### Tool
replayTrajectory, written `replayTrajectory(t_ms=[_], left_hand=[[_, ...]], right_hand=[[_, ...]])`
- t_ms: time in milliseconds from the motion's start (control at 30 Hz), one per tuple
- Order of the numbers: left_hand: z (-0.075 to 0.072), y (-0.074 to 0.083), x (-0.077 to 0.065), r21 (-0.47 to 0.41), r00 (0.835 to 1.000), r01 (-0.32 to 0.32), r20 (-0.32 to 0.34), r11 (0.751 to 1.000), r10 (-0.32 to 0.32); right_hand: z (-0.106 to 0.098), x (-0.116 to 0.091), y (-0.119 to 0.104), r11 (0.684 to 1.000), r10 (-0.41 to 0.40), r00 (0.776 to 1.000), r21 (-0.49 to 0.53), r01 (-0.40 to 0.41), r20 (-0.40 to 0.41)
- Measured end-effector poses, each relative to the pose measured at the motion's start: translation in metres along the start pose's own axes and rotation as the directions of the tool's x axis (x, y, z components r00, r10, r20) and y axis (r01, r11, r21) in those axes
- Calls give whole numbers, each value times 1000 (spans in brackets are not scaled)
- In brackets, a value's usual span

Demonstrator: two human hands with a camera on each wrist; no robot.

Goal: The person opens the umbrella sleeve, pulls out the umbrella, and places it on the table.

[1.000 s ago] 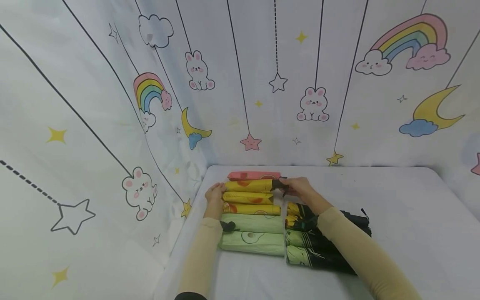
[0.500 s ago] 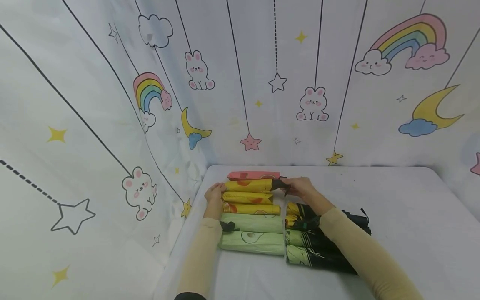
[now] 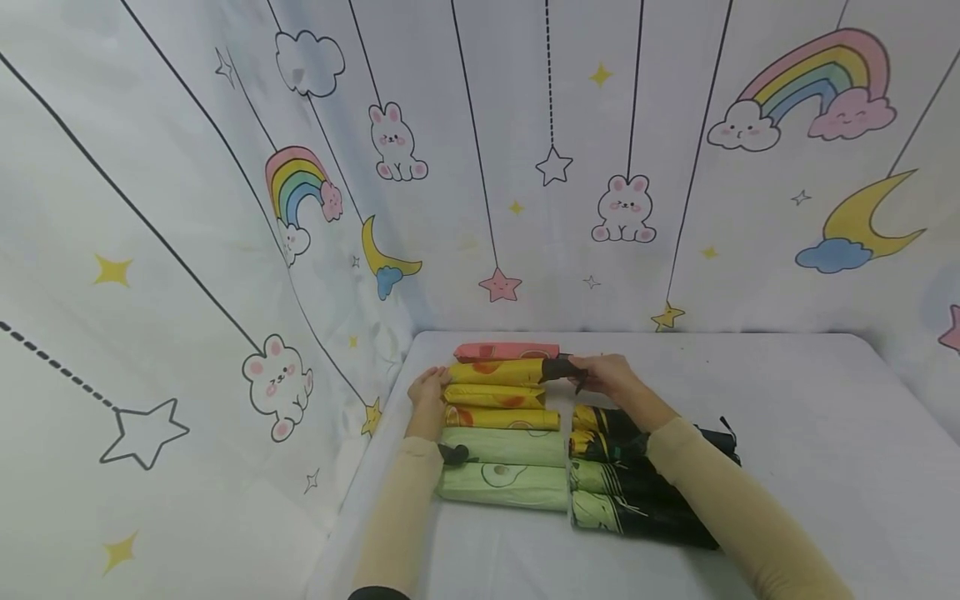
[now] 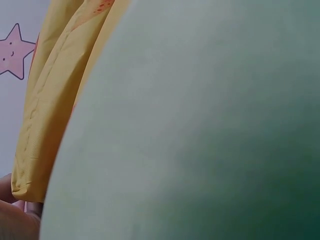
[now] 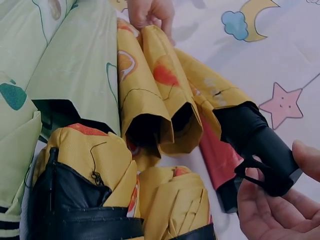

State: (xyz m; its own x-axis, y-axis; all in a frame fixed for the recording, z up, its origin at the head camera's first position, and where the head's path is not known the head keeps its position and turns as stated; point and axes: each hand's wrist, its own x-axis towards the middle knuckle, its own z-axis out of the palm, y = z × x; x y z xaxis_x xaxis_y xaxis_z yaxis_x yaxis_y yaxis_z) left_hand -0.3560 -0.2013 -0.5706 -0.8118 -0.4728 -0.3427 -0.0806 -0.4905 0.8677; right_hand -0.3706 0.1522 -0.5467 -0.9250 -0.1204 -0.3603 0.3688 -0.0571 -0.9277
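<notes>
A yellow umbrella sleeve with an orange fruit print [image 3: 497, 372] lies across the far part of the row. My left hand [image 3: 427, 386] pinches its closed left end. From its right mouth sticks the black handle of a folded umbrella [image 5: 272, 150], which has a strap loop. Thumb and fingers of my right hand [image 5: 272, 220] grip the end of that handle. The rest of this umbrella is hidden inside the sleeve. Beside it are two yellow sleeves [image 5: 142, 95] with open, dark mouths. In the left wrist view the yellow sleeve [image 4: 55, 110] stands behind a blurred pale green surface [image 4: 175, 100].
A pink sleeve [image 3: 506, 352] with a black end showing lies behind. Nearer are two pale green sleeves [image 3: 502, 487]. Several folded umbrellas [image 3: 626, 515], yellow and green with black, lie to the right, under my right forearm. A white cloth [image 3: 817, 417] covers the table.
My right hand has moved slightly to the right, and more of the black handle shows outside the yellow sleeve. The left hand stays at the sleeve's closed end.
</notes>
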Motion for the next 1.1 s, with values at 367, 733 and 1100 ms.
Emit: replayTrajectory(t_ms=[367, 733, 1100], left_hand=[[0, 2, 2, -14, 1000, 16, 2, 1000, -16], [-3, 1, 6, -17, 1000, 26, 11, 1000, -26], [-5, 1, 6, -19, 999, 34, 16, 999, -33]], right_hand=[[-7, -4, -3, 1000, 0, 1000, -21, 0, -12], [-16, -10, -5, 999, 1, 1000, -53, -2, -16], [-29, -16, -4, 997, -37, 999, -64, 37, 16]])
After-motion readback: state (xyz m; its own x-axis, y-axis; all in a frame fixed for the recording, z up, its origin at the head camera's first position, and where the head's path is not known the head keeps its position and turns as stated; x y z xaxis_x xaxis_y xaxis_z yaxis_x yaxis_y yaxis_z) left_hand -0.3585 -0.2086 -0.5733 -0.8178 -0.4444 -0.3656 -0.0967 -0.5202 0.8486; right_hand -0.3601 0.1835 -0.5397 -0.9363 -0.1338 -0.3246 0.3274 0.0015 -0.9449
